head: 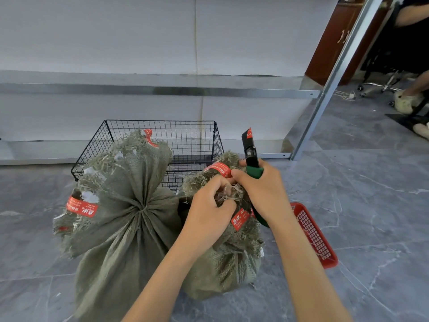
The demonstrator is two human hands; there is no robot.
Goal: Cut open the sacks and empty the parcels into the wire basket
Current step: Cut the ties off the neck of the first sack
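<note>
Sacking fills the lower centre of the frame, where two bundles stand side by side on the grey tiled floor (pixel 371 205). The larger grey-green woven sack (pixel 120 217), tied at the neck and stuck with red tape labels, sits at centre left against the front of the black wire basket (pixel 162 129). The basket stands behind both sacks, in the middle of the frame. The smaller grey-green sack (pixel 232 263) sits just right of centre, directly under our hands. Our left hand (pixel 209 205) pinches its frayed neck, fingers curled into the loose fibres. Our right hand (pixel 264 191) meets the left at the fingertips and grips a utility cutter with a green handle and black head (pixel 251 152). The head points up, above the sack's neck and just right of the basket's right corner. We cannot tell whether a blade is out. A red plastic mesh tray (pixel 313 233) lies at right, partly behind our right forearm.
</note>
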